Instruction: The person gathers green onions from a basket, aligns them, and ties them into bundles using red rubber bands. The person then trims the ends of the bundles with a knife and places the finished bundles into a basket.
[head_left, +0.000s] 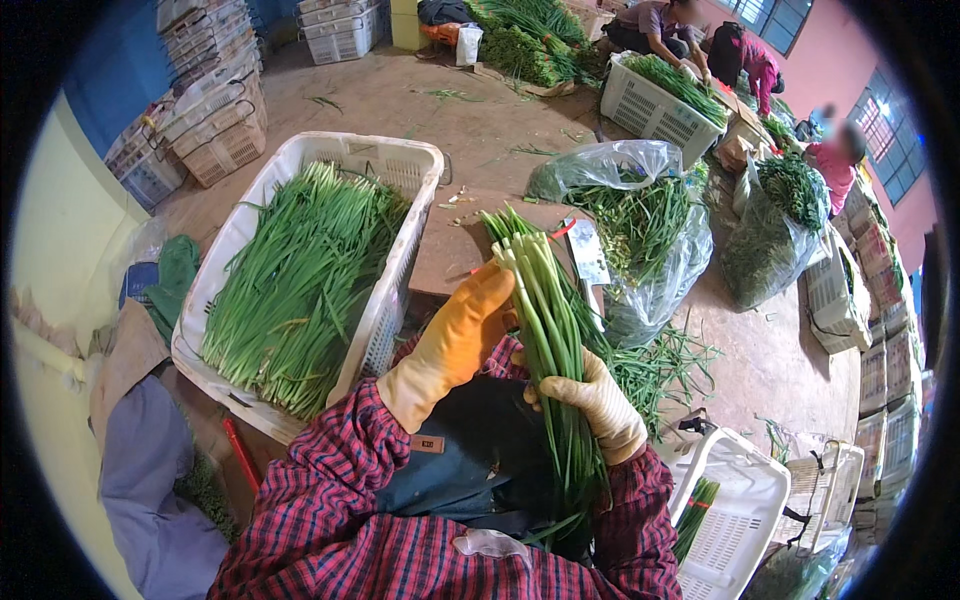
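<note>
My right hand (596, 397), in a cream glove, is closed around a bunch of green garlic chives (555, 352), pale cut ends up and leaves hanging over my lap. At the bunch's upper left side is my left hand (457, 322), in an orange and cream glove, palm towards the stems; whether it touches them I cannot tell. Behind the bunch, more chives with a red band (562, 229) lie on a low board (457, 255), beside a flat metal blade (587, 251). A white plastic crate (431, 161) of loose chives (300, 277) stands to the left.
Plastic bags of greens (652, 247) stand at the right, with loose leaves (664, 367) on the floor. A white crate (742, 517) at lower right holds a banded bunch (697, 510). Stacked crates (214, 112) stand back left. Several people work at the back right, one over a crate (660, 112).
</note>
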